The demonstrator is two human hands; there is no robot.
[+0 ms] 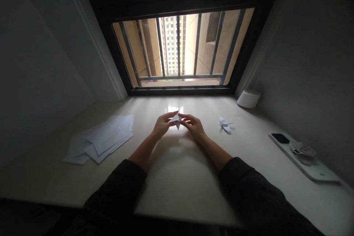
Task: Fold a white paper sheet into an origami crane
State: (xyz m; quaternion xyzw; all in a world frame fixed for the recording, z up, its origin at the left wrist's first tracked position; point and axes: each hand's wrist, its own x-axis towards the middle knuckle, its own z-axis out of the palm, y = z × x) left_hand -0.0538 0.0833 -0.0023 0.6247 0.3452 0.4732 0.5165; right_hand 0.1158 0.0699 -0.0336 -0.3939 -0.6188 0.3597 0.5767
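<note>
Between my two hands, over the middle of the white surface, is a small piece of folded white paper (176, 118) with pointed corners. My left hand (162, 123) pinches its left side, thumb below and fingers above. On the other side my right hand (193, 124) grips the paper's right edge between thumb and fingertips. One point of the paper hangs downward between the hands. To the right of my right hand lies a folded paper crane (226, 125) with its wings spread.
A loose stack of white paper sheets (107, 138) lies to the left. At the right are a phone (301, 158) with a round grip on its back and a white cylindrical object (248, 99) against the wall. A dark-framed window (179, 91) closes off the back.
</note>
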